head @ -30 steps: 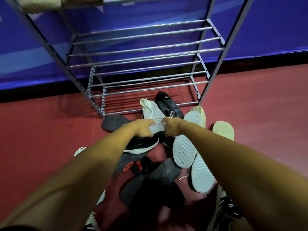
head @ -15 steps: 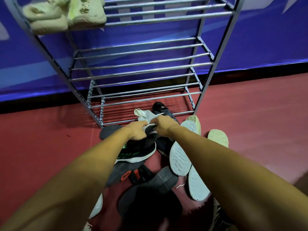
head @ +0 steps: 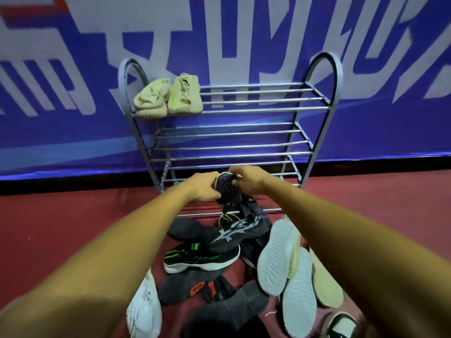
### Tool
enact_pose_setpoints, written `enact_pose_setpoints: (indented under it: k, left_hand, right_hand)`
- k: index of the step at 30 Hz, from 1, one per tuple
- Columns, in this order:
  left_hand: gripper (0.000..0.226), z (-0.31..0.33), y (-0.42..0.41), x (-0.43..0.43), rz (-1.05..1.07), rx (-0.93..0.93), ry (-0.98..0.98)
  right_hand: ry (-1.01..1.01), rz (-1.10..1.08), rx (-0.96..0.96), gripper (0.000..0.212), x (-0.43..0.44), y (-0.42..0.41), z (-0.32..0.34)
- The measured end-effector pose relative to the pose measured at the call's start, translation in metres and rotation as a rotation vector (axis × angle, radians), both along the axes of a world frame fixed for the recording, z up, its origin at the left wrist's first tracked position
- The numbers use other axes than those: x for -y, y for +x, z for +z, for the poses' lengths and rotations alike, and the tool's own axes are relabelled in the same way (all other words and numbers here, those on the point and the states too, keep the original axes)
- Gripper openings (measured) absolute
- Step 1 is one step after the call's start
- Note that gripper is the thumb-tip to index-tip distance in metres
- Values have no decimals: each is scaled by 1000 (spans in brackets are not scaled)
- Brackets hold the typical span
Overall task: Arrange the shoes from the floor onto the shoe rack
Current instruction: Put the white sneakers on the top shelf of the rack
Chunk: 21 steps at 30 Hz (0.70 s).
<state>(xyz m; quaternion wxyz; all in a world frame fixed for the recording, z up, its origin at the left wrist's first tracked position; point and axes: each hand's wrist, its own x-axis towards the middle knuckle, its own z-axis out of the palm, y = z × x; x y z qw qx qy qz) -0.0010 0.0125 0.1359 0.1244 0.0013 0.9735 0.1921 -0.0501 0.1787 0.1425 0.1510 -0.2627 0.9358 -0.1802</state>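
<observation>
Hold: we have the black shoe [head: 228,191] up off the heap, sole turned toward us. The left hand [head: 203,189] is curled round one side and the right hand [head: 247,180] pinches the other near the tip. We judge two hands are on it to turn it right way up before shelving.
Where: in the air just in front of the lower rails of the shoe rack [head: 244,132], above the pile and resting on no shelf.
Rack: it stands against the blue banner [head: 73,132]. A beige pair [head: 168,100] sits side by side at the left end of the top shelf, probably so the row fills rightward.
Pile: on the red floor [head: 48,228] between us and the rack. A green-striped shoe [head: 202,259] lies on its side, and the white-soled shoes [head: 275,259] lie soles up, overlapping.
Hidden: the black shoe's upper faces away. Our forearms cover part of the pile, and shoes at the bottom edge are cut off. We cannot tell what the white scrap by the right fingers is.
Unclear: which shoe in the heap is its mate.
</observation>
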Motion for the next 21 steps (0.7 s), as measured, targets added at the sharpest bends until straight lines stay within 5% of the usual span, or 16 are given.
enact_pose_setpoints:
  k: [5,11,18,21]
  left_hand:
    - [56,29,8,21,58,-102,107]
    - [33,39,9,31,171,-307,240]
    - [42,58,0,18,312,-366,544]
    - [32,62,-4,7,334,-378,751]
  right_hand:
    - [-153,23,-63,29,4,2,48]
    - [-501,-139,-94,43,16,8,49]
    - [-237,-106,-56,84,13,8,37]
    - [-314,-110,-30,93,15,12,31]
